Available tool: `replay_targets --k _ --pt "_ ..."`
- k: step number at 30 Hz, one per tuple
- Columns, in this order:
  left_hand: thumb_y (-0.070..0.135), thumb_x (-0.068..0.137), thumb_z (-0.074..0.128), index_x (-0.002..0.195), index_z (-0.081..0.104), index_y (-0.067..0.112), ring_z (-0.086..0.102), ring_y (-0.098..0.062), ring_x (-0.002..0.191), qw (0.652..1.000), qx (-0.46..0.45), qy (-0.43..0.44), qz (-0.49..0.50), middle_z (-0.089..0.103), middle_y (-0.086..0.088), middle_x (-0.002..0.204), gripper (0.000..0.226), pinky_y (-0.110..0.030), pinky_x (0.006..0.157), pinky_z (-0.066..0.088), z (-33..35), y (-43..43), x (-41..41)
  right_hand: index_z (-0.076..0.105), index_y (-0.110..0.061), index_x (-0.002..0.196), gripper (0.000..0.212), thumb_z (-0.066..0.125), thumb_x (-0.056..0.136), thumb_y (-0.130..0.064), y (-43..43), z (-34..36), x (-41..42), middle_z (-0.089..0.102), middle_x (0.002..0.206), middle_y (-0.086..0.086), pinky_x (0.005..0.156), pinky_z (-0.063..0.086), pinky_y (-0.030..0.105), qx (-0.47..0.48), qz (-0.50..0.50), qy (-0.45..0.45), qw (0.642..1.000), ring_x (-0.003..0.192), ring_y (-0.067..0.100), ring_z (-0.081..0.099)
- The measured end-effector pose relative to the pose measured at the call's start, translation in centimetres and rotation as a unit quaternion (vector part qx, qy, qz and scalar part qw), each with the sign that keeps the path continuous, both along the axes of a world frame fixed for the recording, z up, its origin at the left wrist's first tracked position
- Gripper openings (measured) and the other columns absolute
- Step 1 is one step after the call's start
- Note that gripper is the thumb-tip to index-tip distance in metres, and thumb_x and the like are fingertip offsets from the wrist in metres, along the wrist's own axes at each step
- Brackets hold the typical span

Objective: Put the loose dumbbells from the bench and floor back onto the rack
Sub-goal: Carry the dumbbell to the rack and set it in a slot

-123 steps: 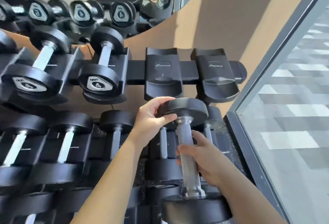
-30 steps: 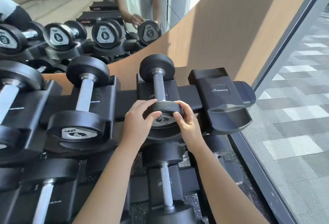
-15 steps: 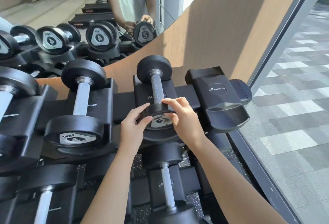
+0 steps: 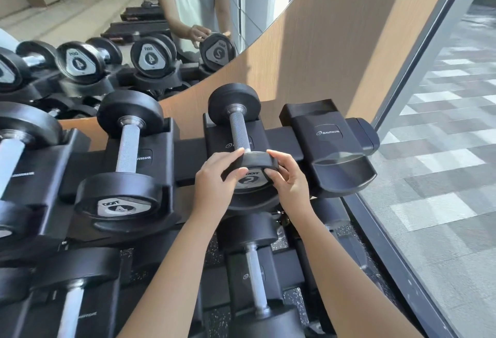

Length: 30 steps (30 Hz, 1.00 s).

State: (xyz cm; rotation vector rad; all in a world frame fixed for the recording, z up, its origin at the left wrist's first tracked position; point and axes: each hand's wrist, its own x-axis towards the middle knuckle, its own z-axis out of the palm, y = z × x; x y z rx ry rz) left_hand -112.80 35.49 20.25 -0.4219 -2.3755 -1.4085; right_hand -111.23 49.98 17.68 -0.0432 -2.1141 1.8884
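- Rack: black and tiered, with moulded cradles set along a crossbar. Its top tier runs from the left edge of view to a right end near the window.
- Dumbbell marked 2: black heads and a knurled metal handle. It lies in the second cradle from the right end of the top tier, with the far head toward the wall and the near head toward the person. The number plate faces up and outward.
- Left hand: fingers curled over the upper left edge of the near head, thumb against its lower left rim. It grips that head.
- Right hand: fingers curled over the upper right edge of the same head, thumb on the right side of the plate. It grips that head.
- Empty cradle: last at the right end of the top tier, just beside the dumbbell marked 2. It carries a maker's badge.
- Dumbbell marked 4: larger heads, seated in the next cradle to the left, apart from both hands.
- Lower dumbbell: on the tier below, beneath the gripped one, between the two forearms.
- Mirror: behind the rack's left part. It reflects the top-tier dumbbells, the person's torso and both hands on the head.
- Wood panel: wall behind the rack's right end.
- Window: dark-framed, right of the rack, with grey paving squares beyond.
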Motion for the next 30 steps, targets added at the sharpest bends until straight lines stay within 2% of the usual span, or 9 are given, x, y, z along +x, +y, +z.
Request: replay_targets --k 5,8,11,13,16,20,23,27,30 --pt "0.002 0.084 0.060 0.119 0.059 0.015 0.049 0.003 0.097 0.999 0.026 -0.027 0.003 0.058 0.004 0.106 0.037 -0.001 0.088 0.033 -0.7 -0.7 0.7 0.057 -0.033 0.113 0.033 0.058 0.085 -0.016 -0.1 0.1 0.4 0.057 0.124 0.010 0.104 0.041 0.049 -0.002 0.011 -0.011 1.000 0.116 0.027 0.055" --pt "0.001 0.086 0.056 0.120 0.058 0.014 0.046 0.004 0.103 0.998 0.044 -0.052 0.013 0.056 0.005 0.113 0.036 0.002 0.088 0.028 -0.6 -0.9 1.0 0.055 -0.045 0.114 0.040 0.058 0.085 -0.019 0.2 0.4 0.6 0.056 0.126 0.004 0.107 0.039 0.046 0.029 0.023 -0.020 0.999 0.119 0.021 0.054" --pt "0.004 0.088 0.054 0.125 0.054 0.017 0.047 -0.007 0.114 0.996 0.045 -0.074 0.018 0.054 0.001 0.126 0.039 -0.014 0.097 0.033 -1.0 -1.2 1.7 0.046 -0.041 0.127 0.049 0.059 0.088 -0.014 0.5 0.6 1.7 0.049 0.118 -0.019 0.103 0.037 0.021 0.140 0.020 -0.031 0.989 0.111 0.007 0.051" --pt "0.005 0.088 0.056 0.129 0.050 0.016 0.045 -0.010 0.120 0.996 0.024 -0.080 0.028 0.050 -0.001 0.134 0.043 -0.017 0.100 0.031 -1.5 -1.4 2.5 0.040 -0.030 0.137 0.054 0.058 0.088 -0.016 0.6 0.6 2.9 0.048 0.118 -0.013 0.084 0.035 0.008 0.254 -0.009 -0.024 0.967 0.095 0.004 0.046" --pt "0.006 0.087 0.057 0.131 0.046 0.012 0.042 -0.016 0.126 0.996 -0.024 -0.072 0.052 0.045 -0.005 0.139 0.046 -0.010 0.098 0.022 -2.1 -1.4 4.3 0.035 -0.026 0.141 0.057 0.057 0.089 -0.018 0.7 0.4 4.8 0.050 0.127 -0.001 0.086 0.034 0.015 0.328 -0.016 -0.017 0.944 0.098 0.010 0.048" --pt "0.006 0.086 0.057 0.129 0.049 0.010 0.045 -0.024 0.123 0.990 -0.100 -0.063 0.072 0.051 -0.007 0.133 0.044 -0.032 0.105 0.031 -2.5 -1.3 7.9 0.042 -0.018 0.138 0.054 0.060 0.087 -0.015 0.5 0.1 7.2 0.051 0.133 0.007 0.101 0.041 0.034 0.413 -0.012 0.013 0.910 0.121 0.024 0.049" --pt "0.008 0.085 0.059 0.126 0.051 0.009 0.048 -0.026 0.120 0.981 -0.163 -0.059 0.081 0.055 -0.007 0.128 0.042 -0.042 0.103 0.036 -2.5 -1.2 11.4 0.051 -0.013 0.130 0.051 0.065 0.081 -0.014 0.3 0.0 9.0 0.059 0.125 0.014 0.093 0.048 0.048 0.474 -0.003 0.052 0.879 0.113 0.034 0.057" --pt "0.006 0.073 0.072 0.114 0.060 0.005 0.059 -0.033 0.107 0.962 -0.239 -0.027 0.130 0.065 -0.014 0.114 0.042 -0.051 0.090 0.044 -2.2 -0.7 15.7 0.061 -0.012 0.117 0.047 0.072 0.072 -0.015 0.2 0.7 11.9 0.067 0.111 0.014 0.078 0.054 0.046 0.542 -0.009 0.121 0.832 0.097 0.033 0.065" --pt "0.015 0.075 0.072 0.112 0.063 0.008 0.061 -0.031 0.106 0.940 -0.286 -0.030 0.182 0.066 -0.012 0.112 0.039 -0.055 0.087 0.045 -1.8 0.0 19.2 0.062 -0.013 0.115 0.043 0.067 0.072 -0.018 0.3 1.0 14.2 0.067 0.111 0.014 0.077 0.055 0.047 0.541 0.017 0.144 0.828 0.097 0.033 0.065"
